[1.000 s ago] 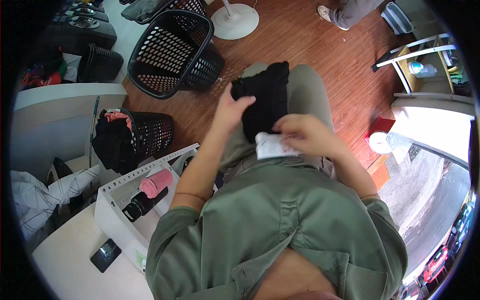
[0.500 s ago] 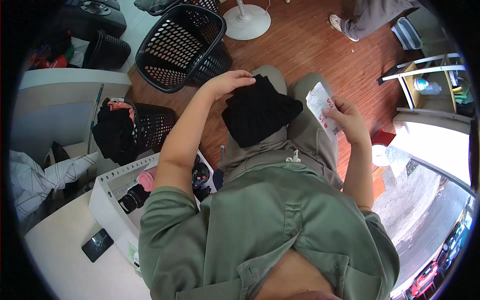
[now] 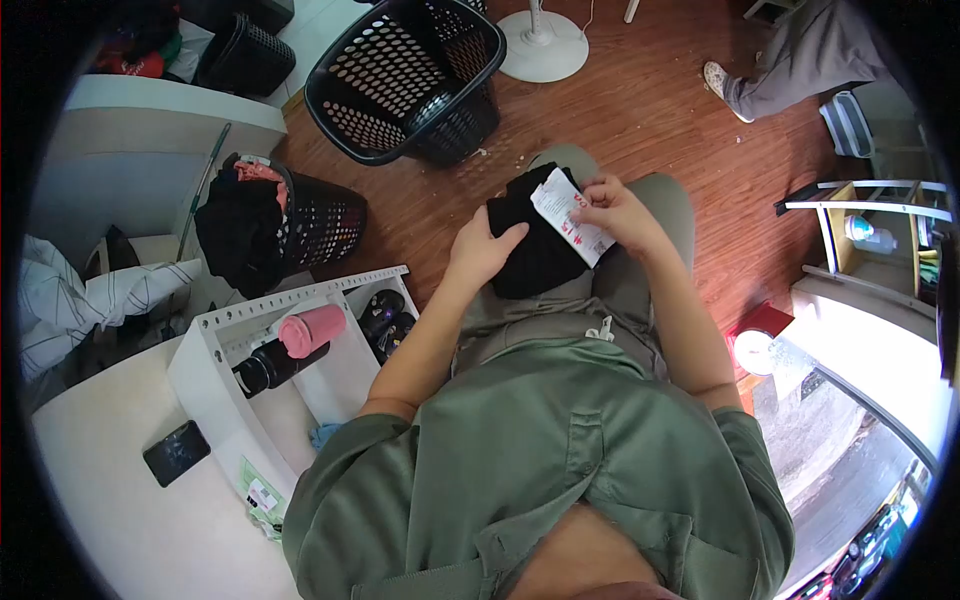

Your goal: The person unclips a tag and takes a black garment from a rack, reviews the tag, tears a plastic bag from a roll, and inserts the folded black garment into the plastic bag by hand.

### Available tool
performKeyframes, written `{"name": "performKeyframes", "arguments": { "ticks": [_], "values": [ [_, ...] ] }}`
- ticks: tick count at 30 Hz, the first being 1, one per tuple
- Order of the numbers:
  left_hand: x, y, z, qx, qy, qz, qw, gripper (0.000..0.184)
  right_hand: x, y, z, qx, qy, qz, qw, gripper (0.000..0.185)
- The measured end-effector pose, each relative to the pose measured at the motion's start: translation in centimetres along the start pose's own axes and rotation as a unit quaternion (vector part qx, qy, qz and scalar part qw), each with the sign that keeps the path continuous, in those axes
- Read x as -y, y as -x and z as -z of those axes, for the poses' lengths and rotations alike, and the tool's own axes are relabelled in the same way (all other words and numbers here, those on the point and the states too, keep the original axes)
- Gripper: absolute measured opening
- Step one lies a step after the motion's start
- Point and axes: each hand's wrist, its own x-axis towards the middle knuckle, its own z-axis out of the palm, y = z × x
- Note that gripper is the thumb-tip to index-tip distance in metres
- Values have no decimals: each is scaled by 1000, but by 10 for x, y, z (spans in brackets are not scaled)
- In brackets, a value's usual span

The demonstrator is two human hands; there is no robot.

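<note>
A folded black cloth (image 3: 530,262) lies across my lap, over the thighs of my khaki trousers. My left hand (image 3: 484,245) grips its left edge, thumb on top and the other fingers partly hidden. On top of the cloth, at its right side, rests a white paper packet (image 3: 572,218) with red and black print, tilted down to the right. My right hand (image 3: 620,213) pinches the packet's right edge between thumb and fingers.
An empty black basket (image 3: 400,85) stands ahead left, a clothes-filled one (image 3: 325,215) nearer. A white shelf box (image 3: 215,375) holds a pink bottle (image 3: 312,330). A phone (image 3: 177,453) lies on the white table (image 3: 100,520). Another person's leg (image 3: 800,75) is at upper right.
The packet has moved left from beside my right thigh onto the black cloth, carried by my right hand. My left hand has come down to the cloth's left edge. The whole view has shifted.
</note>
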Motion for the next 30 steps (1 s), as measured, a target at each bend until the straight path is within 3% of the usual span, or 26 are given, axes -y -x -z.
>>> {"name": "performKeyframes", "arguments": {
  "ticks": [1, 2, 4, 5, 6, 7, 8, 9, 10, 12, 14, 17, 19, 20, 21, 23, 30],
  "values": [
    [2, -4, -2, -12, 59, -23, 998, 67, 8, 4, 2, 83, -92, -100, 987, 18],
    [4, -6, -4, -16, 58, -27, 998, 67, 11, 11, 0, 69, -82, -79, 991, 16],
    [1, -9, 0, 39, 302, 7, 952, 66, 9, 20, -2, 46, -62, -30, 997, 14],
    [4, -13, 5, 45, 332, 24, 942, 67, -4, 15, -1, 39, -55, 7, 998, 13],
    [-6, -10, 19, 92, 410, 23, 907, 67, -10, 13, -2, 23, -88, -51, 995, 14],
    [-18, -6, 32, 104, 412, 75, 902, 67, -5, 12, -6, 7, -159, -50, 986, 17],
    [12, -20, 23, 128, 433, 110, 886, 64, 0, 11, -11, 5, -156, -75, 985, 18],
    [-7, -13, 35, 145, 448, 149, 869, 64, 2, 16, -13, -2, -150, -113, 982, 18],
    [20, -28, 17, 160, 476, 152, 851, 52, -7, 16, -18, -32, -102, -82, 991, 18],
    [-3, -23, 21, 150, 465, 125, 864, 52, -22, 7, -24, -94, 46, 34, 994, 18],
    [-3, -24, 6, 106, 417, 76, 899, 50, -14, 5, -30, -108, 101, 54, 988, 20],
    [-9, -36, 13, 151, 458, 121, 868, 46, -28, -8, -28, -138, 132, 68, 979, 20],
    [-10, -57, 19, 157, 474, 129, 857, 42, -13, -16, -14, -220, 41, 28, 974, 15],
    [-14, -68, 24, 139, 487, 132, 852, 42, -3, -23, 0, -159, -130, -24, 978, 12],
    [-21, -84, 29, 128, 498, 132, 847, 41, 8, -30, 11, -156, -227, -15, 961, 15],
    [-45, -112, 34, 118, 525, 106, 836, 39, 24, -52, 34, -173, -305, -34, 936, 14],
    [-121, -215, 3, 168, 486, 121, 849, 36, 72, -152, 119, -155, -315, -29, 936, 17]
  ]
}}
